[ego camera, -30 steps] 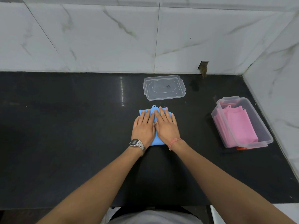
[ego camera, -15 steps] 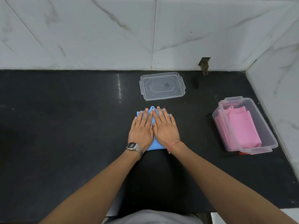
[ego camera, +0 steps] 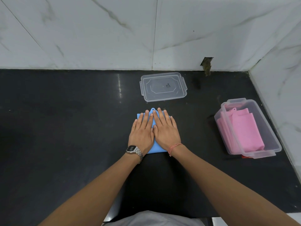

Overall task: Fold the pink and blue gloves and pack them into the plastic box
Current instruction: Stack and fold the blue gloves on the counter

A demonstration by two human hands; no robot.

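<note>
Risk: folded blue glove [ego camera: 156, 149] springs open once flat, spread fingers [ego camera: 147, 117] of left hand [ego camera: 142, 132] and right hand [ego camera: 166, 130] lift; silicone looks springy.

Black counter [ego camera: 65, 136]: lid [ego camera: 163, 86], box [ego camera: 267, 141], blue glove [ego camera: 156, 148].

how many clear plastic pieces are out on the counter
2. The plastic box stands at the right with the pink glove folded inside; its lid lies flat near the back wall, beyond both hands.
</note>
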